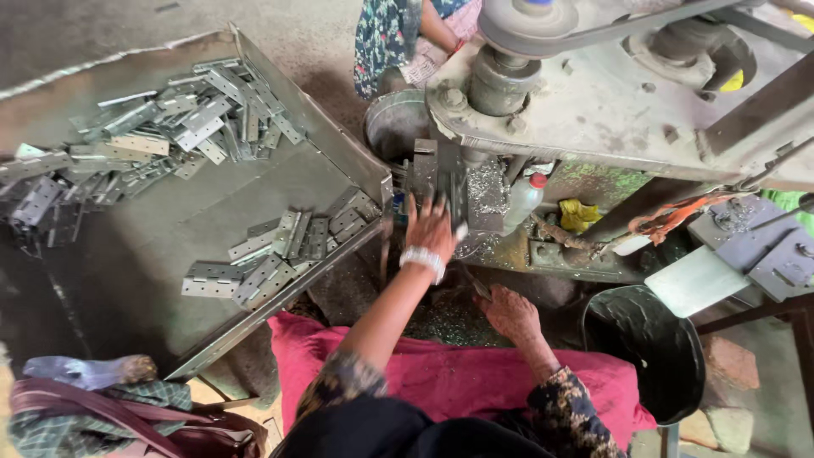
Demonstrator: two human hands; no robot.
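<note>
drill press (pixel 593 93) fills the far right | metal tray (pixel 144 271): hinge piles at its far-left and near-right edges | left hand (pixel 431 227) spread flat on hinges (pixel 437 174) at the press base | right hand (pixel 509 312) loosely curled, holding nothing visible

Probably a metal workshop: a belt-driven press machine (pixel 593 93), hinge piles on a steel tray (pixel 127 280), scattered shavings.

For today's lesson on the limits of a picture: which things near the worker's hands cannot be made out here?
- Left hand: fingers blurred in the head view; any grip cannot be told.
- Right hand: fingertips in shadow under the machine.
- Black bucket: contents too dark.
- Second person: cut by the top edge.
</note>
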